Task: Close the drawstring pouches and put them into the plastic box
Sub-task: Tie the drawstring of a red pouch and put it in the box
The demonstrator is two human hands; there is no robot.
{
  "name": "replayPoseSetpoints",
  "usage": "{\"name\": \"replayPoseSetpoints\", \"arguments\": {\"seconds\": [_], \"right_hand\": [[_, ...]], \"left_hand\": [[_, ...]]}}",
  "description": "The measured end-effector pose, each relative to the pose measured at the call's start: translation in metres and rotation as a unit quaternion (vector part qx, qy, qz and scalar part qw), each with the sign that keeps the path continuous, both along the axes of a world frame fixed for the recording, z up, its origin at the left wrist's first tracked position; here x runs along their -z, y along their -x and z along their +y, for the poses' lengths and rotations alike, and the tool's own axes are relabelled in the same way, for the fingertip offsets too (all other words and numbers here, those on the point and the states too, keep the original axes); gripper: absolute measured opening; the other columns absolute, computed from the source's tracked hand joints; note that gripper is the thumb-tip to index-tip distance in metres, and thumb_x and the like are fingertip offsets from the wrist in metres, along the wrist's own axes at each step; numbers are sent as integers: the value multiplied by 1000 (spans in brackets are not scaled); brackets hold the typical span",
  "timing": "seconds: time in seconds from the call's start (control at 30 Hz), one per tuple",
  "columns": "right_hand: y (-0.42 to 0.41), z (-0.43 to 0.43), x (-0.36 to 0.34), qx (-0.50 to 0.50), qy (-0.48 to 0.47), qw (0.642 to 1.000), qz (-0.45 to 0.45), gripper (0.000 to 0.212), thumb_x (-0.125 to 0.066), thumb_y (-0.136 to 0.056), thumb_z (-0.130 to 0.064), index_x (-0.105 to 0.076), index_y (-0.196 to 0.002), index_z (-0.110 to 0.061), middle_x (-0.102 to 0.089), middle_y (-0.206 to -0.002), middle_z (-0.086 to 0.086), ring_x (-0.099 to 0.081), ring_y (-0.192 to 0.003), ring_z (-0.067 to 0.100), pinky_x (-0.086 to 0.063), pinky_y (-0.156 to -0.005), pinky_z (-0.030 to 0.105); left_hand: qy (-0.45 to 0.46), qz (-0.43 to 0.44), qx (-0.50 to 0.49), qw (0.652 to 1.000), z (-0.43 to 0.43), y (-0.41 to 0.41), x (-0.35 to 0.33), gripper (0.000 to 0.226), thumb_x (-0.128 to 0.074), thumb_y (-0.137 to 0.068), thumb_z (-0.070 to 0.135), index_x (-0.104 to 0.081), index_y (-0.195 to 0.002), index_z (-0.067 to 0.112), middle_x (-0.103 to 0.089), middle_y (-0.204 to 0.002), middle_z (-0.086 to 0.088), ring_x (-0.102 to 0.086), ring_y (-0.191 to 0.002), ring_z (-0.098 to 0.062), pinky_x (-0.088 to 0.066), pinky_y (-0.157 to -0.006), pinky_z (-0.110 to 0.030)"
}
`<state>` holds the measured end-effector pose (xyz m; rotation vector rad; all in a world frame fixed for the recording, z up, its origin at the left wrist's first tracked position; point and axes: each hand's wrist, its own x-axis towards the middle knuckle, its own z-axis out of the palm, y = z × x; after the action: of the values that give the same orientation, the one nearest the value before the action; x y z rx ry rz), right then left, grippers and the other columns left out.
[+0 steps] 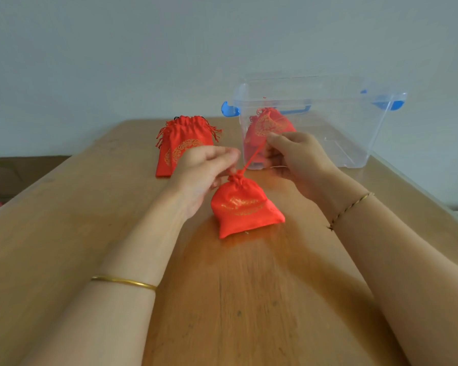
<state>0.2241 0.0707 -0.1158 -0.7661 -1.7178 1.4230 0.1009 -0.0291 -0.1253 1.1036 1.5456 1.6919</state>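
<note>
A small red drawstring pouch with gold print rests on the wooden table, its neck gathered tight. My left hand pinches the neck at its left side. My right hand holds the red drawstring, stretched taut up and to the right from the neck. A stack of flat red pouches lies behind my left hand. The clear plastic box with blue latches stands at the back right, with a closed red pouch inside, seen through its wall.
A white wall rises behind the table's far edge. The table's right edge runs diagonally past the box. Brown cardboard lies below the table on the left. A gold bangle circles my left forearm and a thin cord bracelet my right wrist.
</note>
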Motion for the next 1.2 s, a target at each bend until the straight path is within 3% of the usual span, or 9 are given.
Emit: {"name": "replayPoseSetpoints", "arguments": {"seconds": [0.07, 0.17, 0.3, 0.4, 0.53, 0.67, 0.73, 0.87, 1.2], "right_hand": [[4, -7, -2, -21, -30, 999, 10, 31, -46, -96, -18, -53, -66, -13, -53, -60, 0, -50, -49, 9, -40, -47, 17], [10, -12, 1, -37, -84, 996, 3, 31, -48, -95, -21, -58, -67, -12, -56, -63, 1, -47, -46, 6, -37, -46, 18], [8, -8, 3, -75, 28, 995, -55, 45, -33, -97, -46, -62, -92, -11, -66, -78, 0, -44, -42, 12, -32, -44, 21], [7, -8, 4, -121, 73, 987, -75, 32, -38, -97, -24, -55, -110, -1, -65, -85, 14, -48, -44, 15, -34, -45, 23], [5, -10, 5, -120, 8, 989, -84, 18, -49, -88, 1, -52, -105, -2, -60, -73, 10, -52, -48, 12, -38, -48, 24], [5, -9, 5, -102, -35, 992, -59, 13, -52, -85, 3, -53, -85, -10, -54, -63, 6, -49, -45, 12, -38, -49, 25], [7, -10, 6, -96, -102, 987, -73, 12, -61, -82, -2, -54, -81, -11, -54, -62, 6, -46, -47, 11, -39, -48, 22], [12, -13, 11, -64, -265, 956, -103, 21, -77, -70, -13, -59, -80, -11, -47, -62, 0, -39, -54, 6, -32, -52, 17], [17, -17, 12, -7, -473, 868, -152, 9, -69, -74, -13, -68, -82, -11, -39, -63, -19, -40, -59, 1, -29, -55, 14]], "left_hand": [[38, 80, 5, 996, 0, -5, 1, 9, -64, -85, 10, -67, -80, 17, -60, -65, 0, -55, -58, -5, -36, -49, -13], [41, 131, -3, 990, -1, -9, 1, 6, -66, -84, 10, -67, -78, 10, -60, -62, -2, -53, -50, -1, -37, -48, -9], [55, 104, -3, 993, -2, -6, 3, 13, -60, -88, 16, -69, -82, 9, -60, -60, 7, -54, -57, -6, -35, -54, -19], [48, 77, -7, 996, -1, -4, 4, 15, -56, -91, 14, -67, -81, 10, -60, -60, 8, -54, -56, -5, -32, -53, -21], [35, 68, -16, 997, -1, -3, 5, 14, -54, -93, 14, -64, -83, 13, -60, -58, 8, -55, -54, -6, -31, -46, -17], [28, 69, -40, 996, 1, -2, 6, 15, -53, -93, 14, -62, -81, 16, -60, -56, 8, -56, -51, -6, -29, -41, -15], [27, 70, -57, 996, 1, -3, 6, 16, -54, -92, 13, -62, -78, 16, -60, -56, 6, -55, -49, -6, -28, -40, -15], [22, 70, -83, 994, 3, -1, 8, 20, -56, -91, 10, -59, -72, 16, -57, -48, 6, -52, -43, -3, -29, -40, -15], [14, 28, -98, 995, 4, -1, 9, 14, -53, -91, 3, -62, -81, 3, -54, -58, -6, -51, -41, -2, -34, -39, -13]]}}
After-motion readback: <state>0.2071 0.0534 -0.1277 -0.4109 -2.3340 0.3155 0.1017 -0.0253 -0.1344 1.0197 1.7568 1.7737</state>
